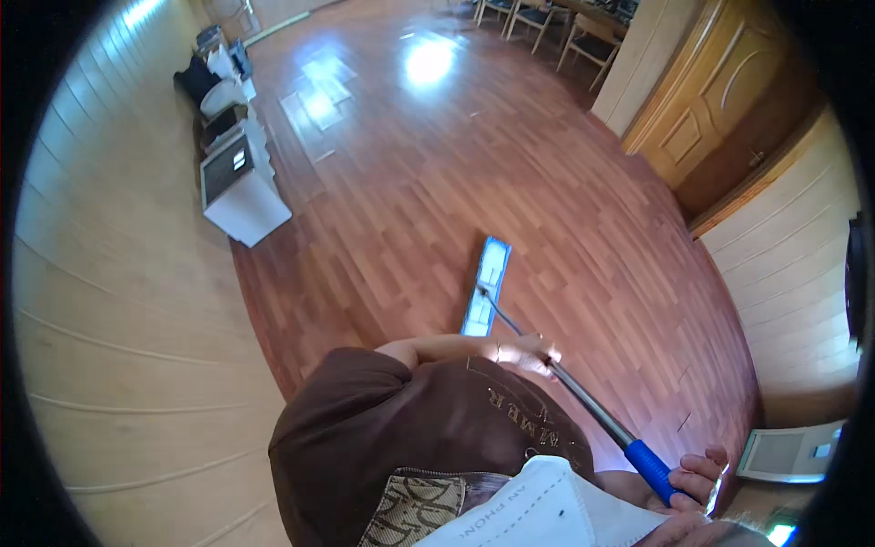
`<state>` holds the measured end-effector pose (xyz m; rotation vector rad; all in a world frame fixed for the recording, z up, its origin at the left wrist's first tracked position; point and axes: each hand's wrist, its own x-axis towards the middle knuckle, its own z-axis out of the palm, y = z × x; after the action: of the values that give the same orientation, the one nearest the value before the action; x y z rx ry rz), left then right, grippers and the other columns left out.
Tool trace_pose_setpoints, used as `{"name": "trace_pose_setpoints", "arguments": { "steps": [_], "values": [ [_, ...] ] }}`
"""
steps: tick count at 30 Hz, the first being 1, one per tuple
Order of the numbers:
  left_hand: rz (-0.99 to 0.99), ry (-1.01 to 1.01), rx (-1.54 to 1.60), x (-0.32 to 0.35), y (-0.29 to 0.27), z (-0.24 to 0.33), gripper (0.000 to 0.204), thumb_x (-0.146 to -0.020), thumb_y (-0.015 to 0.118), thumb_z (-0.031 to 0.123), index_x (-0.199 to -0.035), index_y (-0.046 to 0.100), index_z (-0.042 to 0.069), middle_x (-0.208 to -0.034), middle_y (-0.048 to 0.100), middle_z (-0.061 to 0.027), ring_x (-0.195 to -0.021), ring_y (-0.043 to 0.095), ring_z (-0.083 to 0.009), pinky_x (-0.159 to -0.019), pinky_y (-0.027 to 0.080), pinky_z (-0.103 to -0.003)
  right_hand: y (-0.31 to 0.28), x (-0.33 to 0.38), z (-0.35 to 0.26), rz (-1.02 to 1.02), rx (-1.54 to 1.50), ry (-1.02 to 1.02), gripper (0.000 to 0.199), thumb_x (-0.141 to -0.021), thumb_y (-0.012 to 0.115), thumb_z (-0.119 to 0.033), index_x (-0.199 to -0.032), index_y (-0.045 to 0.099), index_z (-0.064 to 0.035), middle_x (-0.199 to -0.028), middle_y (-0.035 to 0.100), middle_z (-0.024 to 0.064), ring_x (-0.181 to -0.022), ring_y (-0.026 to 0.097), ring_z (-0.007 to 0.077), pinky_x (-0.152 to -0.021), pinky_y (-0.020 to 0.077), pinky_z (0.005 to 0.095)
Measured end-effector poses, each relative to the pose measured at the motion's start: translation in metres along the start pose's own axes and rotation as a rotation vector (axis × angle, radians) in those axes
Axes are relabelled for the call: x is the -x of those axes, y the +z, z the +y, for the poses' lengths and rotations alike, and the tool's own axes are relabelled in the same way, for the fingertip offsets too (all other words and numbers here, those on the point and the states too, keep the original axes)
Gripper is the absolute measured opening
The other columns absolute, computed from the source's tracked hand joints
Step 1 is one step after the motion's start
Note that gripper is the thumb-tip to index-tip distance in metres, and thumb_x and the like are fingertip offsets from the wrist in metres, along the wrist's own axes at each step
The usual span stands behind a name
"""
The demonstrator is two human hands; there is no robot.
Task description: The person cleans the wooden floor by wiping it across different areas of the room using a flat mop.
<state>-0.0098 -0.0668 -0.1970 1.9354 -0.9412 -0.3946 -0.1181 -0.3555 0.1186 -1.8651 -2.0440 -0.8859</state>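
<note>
A flat mop lies across my front, its long metal pole (597, 412) running from lower right up to the mop head. The mop head (488, 284) is a narrow blue and white rectangle resting on the wood-look floor. My left hand (529, 352) reaches across my body and is closed around the pole partway down. At the pole's top end, my right hand (698, 479) has its fingers curled around the blue handle grip (653, 471). Part of the right palm is hidden.
White cabinets or appliances (246, 196) with dark tops stand along the left wall. Wooden chairs (592, 47) line the far right. On the right are a wooden door (706, 118) and, low by the wall, a pale boxy unit (791, 453). Bright light reflects off the floor (428, 182).
</note>
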Motion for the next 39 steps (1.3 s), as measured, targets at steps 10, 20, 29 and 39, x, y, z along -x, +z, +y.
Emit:
{"name": "trace_pose_setpoints", "arguments": {
  "steps": [10, 20, 29, 39],
  "values": [
    [0.377, -0.217, 0.022, 0.086, -0.04, -0.147, 0.028, -0.073, 0.069, 0.02, -0.065, 0.043, 0.012, -0.064, 0.048, -0.005, -0.071, 0.053, -0.0246, -0.068, 0.034, -0.041, 0.161, -0.041, 0.04, 0.643, -0.443, 0.418, 0.035, -0.096, 0.042, -0.047, -0.083, 0.05, -0.0157, -0.07, 0.054, 0.0038, -0.063, 0.055, 0.0203, -0.072, 0.0421, 0.0439],
    [1.016, -0.562, -0.141, 0.231, -0.037, -0.119, 0.009, -0.07, 0.062, 0.012, -0.072, 0.054, 0.008, -0.073, 0.057, -0.0114, -0.082, 0.058, -0.0326, -0.073, 0.04, -0.045, 0.24, -0.139, 0.077, 0.628, -0.888, 0.375, 0.044, -0.091, 0.051, -0.054, -0.081, 0.049, -0.0114, -0.067, 0.062, 0.0067, -0.062, 0.065, 0.024, -0.062, 0.049, 0.0408],
    [1.053, -0.976, -0.393, 0.303, -0.034, -0.04, 0.023, -0.076, 0.063, 0.018, -0.088, 0.052, 0.002, -0.088, 0.06, -0.0205, -0.085, 0.059, -0.0405, -0.074, 0.046, -0.05, 0.309, -0.201, 0.096, 0.644, -1.618, 0.397, 0.085, -0.078, 0.053, -0.069, -0.139, 0.031, -0.0152, -0.078, 0.063, 0.0163, -0.071, 0.065, 0.0321, -0.073, 0.0516, 0.0531],
    [0.815, -0.806, -0.443, 0.336, -0.035, -0.022, 0.025, -0.084, 0.063, 0.034, -0.085, 0.054, 0.01, -0.069, 0.061, -0.0123, -0.068, 0.065, -0.0328, -0.056, 0.05, -0.046, 0.3, -0.289, 0.128, 0.452, -1.984, 0.372, 0.058, -0.091, 0.048, -0.058, -0.124, 0.039, -0.0107, -0.062, 0.053, 0.0045, -0.052, 0.055, 0.0171, -0.06, 0.0506, 0.038]
  ]
}}
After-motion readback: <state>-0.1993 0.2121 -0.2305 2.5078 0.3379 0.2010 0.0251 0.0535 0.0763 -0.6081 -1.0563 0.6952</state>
